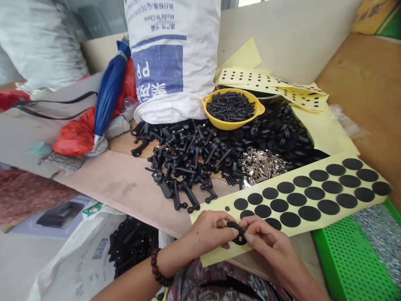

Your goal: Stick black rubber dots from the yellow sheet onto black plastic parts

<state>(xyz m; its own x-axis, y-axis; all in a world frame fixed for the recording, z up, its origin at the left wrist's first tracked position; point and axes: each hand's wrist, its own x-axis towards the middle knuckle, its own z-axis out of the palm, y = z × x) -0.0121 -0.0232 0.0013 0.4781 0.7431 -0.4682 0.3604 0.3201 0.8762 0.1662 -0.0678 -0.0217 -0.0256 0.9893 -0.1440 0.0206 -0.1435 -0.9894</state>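
The sheet of black discs (pixel 209 260) slants across the near side of the table, and above its near left end 2 bare hands hold 1 round black part (pixel 232 225) bearing a small pale piece. The left hand (pixel 213 232) pinches that part between thumb and fingers, with a beaded bracelet (pixel 155 267) on its wrist; the right hand (pixel 269 242) has its thumb and fingertips closed on the part's opposite edge. Just beyond the sheet's far edge is a heap of silvery clips (pixel 265 165), and farther past it are a pile of flat black pieces (pixel 285 129) and a yellow basket (pixel 219 122) filled with black ridged rods (pixel 232 106). Beyond the sheet's left end spread black cranked arms (pixel 188 154); well past it stands a white sack (pixel 200 54). Near the sheet's right end, on its near side, sits a green perforated tray (pixel 347 259) containing small metal bits (pixel 379 234).
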